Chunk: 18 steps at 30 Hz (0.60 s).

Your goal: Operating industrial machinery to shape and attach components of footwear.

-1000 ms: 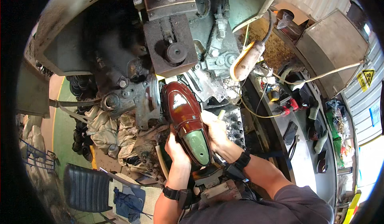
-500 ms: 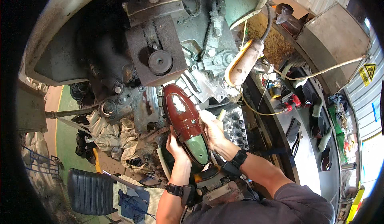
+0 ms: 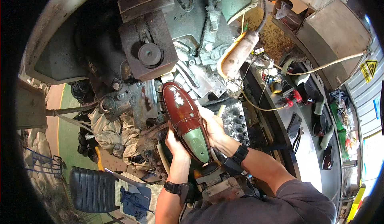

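Between my two hands is a glossy dark red shoe upper [image 3: 176,100] stretched over a green shoe last [image 3: 197,143]. Its toe points away from me, against the metal parts of a machine [image 3: 152,48]. My left hand [image 3: 176,145] is closed round the left side near the heel. On the opposite side, my right hand [image 3: 216,132] grips the shoe's flank; its fingertips are washed out by bright light. Several fingers of both hands are hidden under the shoe. A dark block with a round knob [image 3: 150,55] hangs just beyond the toe.
A work lamp [image 3: 241,55] hangs to the right of the machine. Along the right, a shelf [image 3: 306,154] bears several shoes, a phone [image 3: 294,125] and a red tool [image 3: 295,98]. At lower left stand a black chair [image 3: 93,189] and a heap of pale cloth [image 3: 108,128].
The shoe has turned slightly in my hands, so a small mark on its right side now shows. Both hands keep their hold. The whole view has shifted a little.
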Available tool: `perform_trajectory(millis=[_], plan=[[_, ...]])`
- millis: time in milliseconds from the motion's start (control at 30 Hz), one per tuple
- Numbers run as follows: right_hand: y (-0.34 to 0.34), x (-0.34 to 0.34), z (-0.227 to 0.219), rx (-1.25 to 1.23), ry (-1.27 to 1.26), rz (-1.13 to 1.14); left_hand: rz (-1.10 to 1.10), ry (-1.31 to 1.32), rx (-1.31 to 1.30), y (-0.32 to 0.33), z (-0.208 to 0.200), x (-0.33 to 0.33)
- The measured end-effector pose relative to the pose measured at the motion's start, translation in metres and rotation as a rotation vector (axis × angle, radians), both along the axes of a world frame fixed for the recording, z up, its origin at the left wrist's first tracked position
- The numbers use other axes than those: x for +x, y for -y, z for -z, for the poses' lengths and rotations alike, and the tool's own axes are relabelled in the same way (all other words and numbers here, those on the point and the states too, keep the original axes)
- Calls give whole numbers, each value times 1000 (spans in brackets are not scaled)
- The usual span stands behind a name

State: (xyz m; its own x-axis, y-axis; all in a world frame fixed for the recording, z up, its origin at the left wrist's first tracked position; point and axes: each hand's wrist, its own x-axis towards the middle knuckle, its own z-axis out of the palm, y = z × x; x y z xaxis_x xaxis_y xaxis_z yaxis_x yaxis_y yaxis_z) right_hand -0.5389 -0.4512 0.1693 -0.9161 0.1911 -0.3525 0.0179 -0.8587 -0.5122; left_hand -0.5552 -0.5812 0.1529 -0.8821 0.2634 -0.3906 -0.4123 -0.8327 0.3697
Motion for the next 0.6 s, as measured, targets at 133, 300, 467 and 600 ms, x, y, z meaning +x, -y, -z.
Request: perform_trajectory(millis=[133, 300, 467, 600], plan=[[-10, -9, 21, 63, -23, -38, 22, 1, -55, -1, 10, -6], [-29, 9, 13, 395, 152, -485, 187, -73, -183, 17, -9, 4], [-15, 16, -5, 471, 67, -589, 161, -45, -282, 8, -29, 27], [3, 16, -4, 404, 32, -501, 91, -157, -304, -8, -47, 40]])
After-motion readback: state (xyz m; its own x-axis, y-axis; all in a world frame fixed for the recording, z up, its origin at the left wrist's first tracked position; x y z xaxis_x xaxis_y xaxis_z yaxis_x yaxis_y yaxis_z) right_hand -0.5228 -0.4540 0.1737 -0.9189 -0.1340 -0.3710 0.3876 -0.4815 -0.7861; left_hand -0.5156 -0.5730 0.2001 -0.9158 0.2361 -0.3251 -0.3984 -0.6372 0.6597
